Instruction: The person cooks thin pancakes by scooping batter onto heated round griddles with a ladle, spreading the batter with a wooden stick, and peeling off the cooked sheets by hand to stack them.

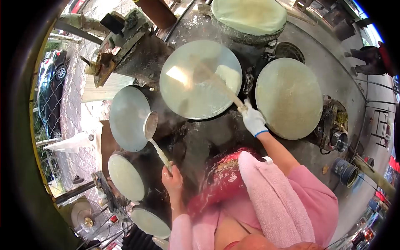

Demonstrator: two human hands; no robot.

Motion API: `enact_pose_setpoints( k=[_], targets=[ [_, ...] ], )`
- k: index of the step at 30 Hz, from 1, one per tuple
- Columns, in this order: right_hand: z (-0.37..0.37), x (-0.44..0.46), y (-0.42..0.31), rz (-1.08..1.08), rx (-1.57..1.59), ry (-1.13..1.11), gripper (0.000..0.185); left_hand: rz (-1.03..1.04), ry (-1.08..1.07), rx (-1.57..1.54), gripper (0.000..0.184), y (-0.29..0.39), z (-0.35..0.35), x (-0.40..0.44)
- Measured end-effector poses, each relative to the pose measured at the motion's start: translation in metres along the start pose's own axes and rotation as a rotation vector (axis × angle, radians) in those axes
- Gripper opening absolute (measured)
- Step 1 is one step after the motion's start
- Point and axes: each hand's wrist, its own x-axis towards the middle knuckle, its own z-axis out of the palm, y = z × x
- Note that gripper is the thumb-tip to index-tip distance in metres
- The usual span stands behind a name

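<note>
My left hand (172,181), bare, is closed around the handle of a ladle (151,126). The ladle's bowl hangs by the right edge of a grey round plate (127,118). In a white glove with a blue cuff, my right hand (253,117) grips a wooden stick (230,93). The stick slants over a large round griddle (179,98), and its far end is blurred. A pale, batter-like patch (230,78) lies on the griddle's right side. To the right of my gloved hand stands another round surface (288,98), coated pale yellow-green.
A large cloth-like round top (250,16) covers a vessel at the back. Smaller pale discs (126,177) line the left, beside a wire fence (68,125). A dark bucket (345,171) stands at the right. A person's dark-clad legs (366,60) show at the far right.
</note>
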Motion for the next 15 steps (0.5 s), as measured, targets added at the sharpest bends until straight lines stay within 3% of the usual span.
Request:
enact_pose_setpoints(
  k=[2,5,8,12,15],
  targets=[
    [-0.003,0.034,-0.006,0.079,-0.023,0.072,0.062,-0.02,0.006,-0.004,0.017,0.003,0.001,-0.001],
    [-0.022,0.097,-0.038,-0.029,-0.115,0.204,0.062,-0.041,0.057,-0.012,0.017,0.004,0.001,-0.007],
    [-0.06,0.162,-0.077,-0.073,-0.259,0.209,0.064,0.129,0.102,0.256,0.015,-0.038,-0.027,-0.012],
    [-0.08,0.228,-0.124,-0.247,-0.424,0.325,0.053,0.223,0.153,0.449,0.015,-0.06,-0.05,-0.029],
    [-0.078,0.232,-0.152,-0.325,-0.33,0.395,0.05,0.114,0.143,0.366,0.015,-0.049,-0.047,-0.036]
  ],
)
